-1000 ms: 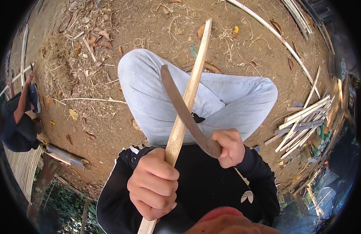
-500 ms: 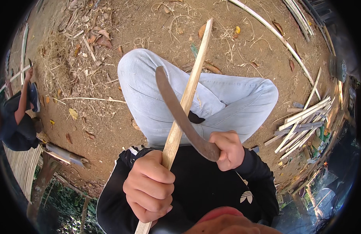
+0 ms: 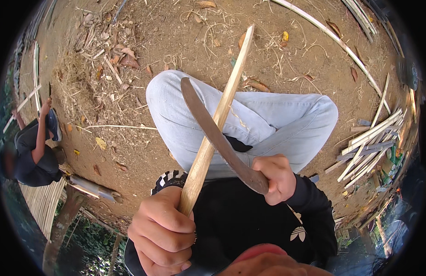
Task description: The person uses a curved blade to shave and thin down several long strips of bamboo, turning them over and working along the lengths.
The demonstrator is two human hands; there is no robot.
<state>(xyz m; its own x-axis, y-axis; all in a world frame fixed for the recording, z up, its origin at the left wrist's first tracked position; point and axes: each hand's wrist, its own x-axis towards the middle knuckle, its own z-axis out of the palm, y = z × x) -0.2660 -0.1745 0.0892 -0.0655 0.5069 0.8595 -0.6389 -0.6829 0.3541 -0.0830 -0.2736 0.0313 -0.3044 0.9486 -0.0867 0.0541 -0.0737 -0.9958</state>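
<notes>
My left hand (image 3: 162, 230) is closed in a fist around the lower part of a long, pale wooden strip (image 3: 232, 87). The strip slants up and away over my lap, its far end narrow. In my right hand (image 3: 275, 178) is a knife with a long, curved, brown blade (image 3: 204, 120); its handle is hidden inside my fist. Blade and strip cross above my crossed legs, with the blade lying over the strip. A thin curled shaving (image 3: 238, 116) hangs beside the strip, in front of my jeans (image 3: 286, 110).
A heap of pale and grey strips (image 3: 372, 142) lies on the ground at the right. A long curved strip (image 3: 332, 43) arcs across the far right. Dry leaves and shavings (image 3: 118, 60) litter the far left. Another person (image 3: 35, 147) sits at the left, holding a strip and a blade.
My left hand has moved down and to the left. My right hand and the knife sit slightly lower and further right in view, and the background has shifted the same way.
</notes>
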